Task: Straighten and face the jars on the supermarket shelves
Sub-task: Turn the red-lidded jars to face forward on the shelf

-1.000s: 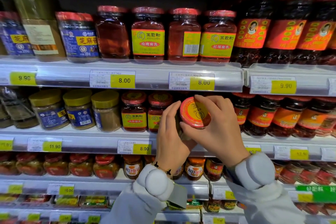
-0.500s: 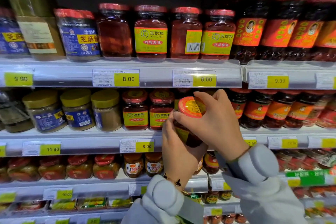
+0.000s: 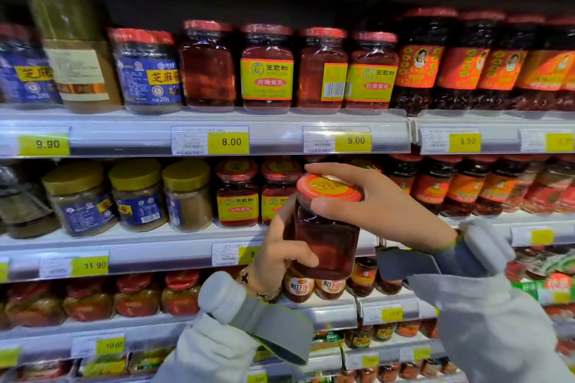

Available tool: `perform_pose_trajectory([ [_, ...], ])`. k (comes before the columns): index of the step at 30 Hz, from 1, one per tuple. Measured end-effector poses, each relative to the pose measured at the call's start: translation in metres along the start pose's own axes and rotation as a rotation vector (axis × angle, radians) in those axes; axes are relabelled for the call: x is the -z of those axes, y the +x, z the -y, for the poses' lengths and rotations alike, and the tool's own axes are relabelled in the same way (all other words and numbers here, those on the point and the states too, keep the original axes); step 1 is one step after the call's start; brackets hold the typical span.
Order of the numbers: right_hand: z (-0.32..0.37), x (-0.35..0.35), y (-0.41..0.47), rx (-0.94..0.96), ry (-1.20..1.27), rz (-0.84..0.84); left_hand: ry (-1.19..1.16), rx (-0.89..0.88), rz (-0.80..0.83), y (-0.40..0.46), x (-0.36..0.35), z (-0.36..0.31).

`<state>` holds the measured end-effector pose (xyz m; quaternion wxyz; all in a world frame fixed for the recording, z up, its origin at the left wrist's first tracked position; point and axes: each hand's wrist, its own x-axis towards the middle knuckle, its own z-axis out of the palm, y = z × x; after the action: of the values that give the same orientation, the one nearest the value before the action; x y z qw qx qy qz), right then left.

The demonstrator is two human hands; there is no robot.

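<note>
Supermarket shelves with grey front rails (image 3: 124, 137) and yellow price tags fill the view, stacked in several tiers. On the upper shelf, from its left end, stand blue-labelled sesame paste jars (image 3: 147, 71), then a row of red-lidded glass jars of red fermented tofu with yellow labels (image 3: 267, 68); one of them shows its barcode side (image 3: 323, 70). Toward the right end stand dark chilli sauce jars with red labels (image 3: 418, 64). On the middle shelf, yellow-lidded jars of brown paste (image 3: 137, 196) stand toward its left end, beside smaller red tofu jars (image 3: 237, 196).

In front of the middle shelf's front edge, off the shelf, a red-lidded glass jar of red tofu (image 3: 326, 227) is held roughly upright, its plain unlabelled side toward the camera. The left hand (image 3: 280, 252) grips the jar's lower body, thumb across the glass. The right hand (image 3: 382, 205) curls over the lid, fingers and thumb pinching its rim. Both wrists wear grey bands over pale sleeves.
</note>
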<state>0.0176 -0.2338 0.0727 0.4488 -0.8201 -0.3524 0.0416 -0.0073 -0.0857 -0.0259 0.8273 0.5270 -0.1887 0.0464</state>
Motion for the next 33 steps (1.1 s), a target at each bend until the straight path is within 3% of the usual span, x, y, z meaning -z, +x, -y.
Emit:
perform_pose_trajectory([
  [4,0.001,-0.003,-0.002,0.059,0.113,-0.045,-0.135,0.052,-0.001,0.001,-0.004,-0.009],
  [8,0.003,-0.012,-0.001,0.07,0.059,-0.241,-0.147,0.033,-0.081,0.001,-0.012,-0.011],
  [13,0.002,-0.026,0.005,0.009,-0.149,-0.579,0.307,-0.114,-0.109,-0.009,-0.017,-0.008],
  [16,0.0,-0.032,0.01,-0.089,-0.163,-0.681,0.551,-0.128,-0.212,-0.008,-0.035,0.0],
  [21,0.002,-0.029,0.003,-0.106,-0.138,-0.535,0.551,-0.153,-0.341,-0.007,-0.033,0.001],
  [28,-0.002,-0.007,-0.008,-0.093,0.257,-0.164,-0.106,0.088,-0.051,-0.009,-0.007,-0.017],
  [33,-0.008,-0.01,-0.007,-0.062,0.411,-0.142,-0.224,0.169,0.016,-0.009,-0.005,-0.016],
])
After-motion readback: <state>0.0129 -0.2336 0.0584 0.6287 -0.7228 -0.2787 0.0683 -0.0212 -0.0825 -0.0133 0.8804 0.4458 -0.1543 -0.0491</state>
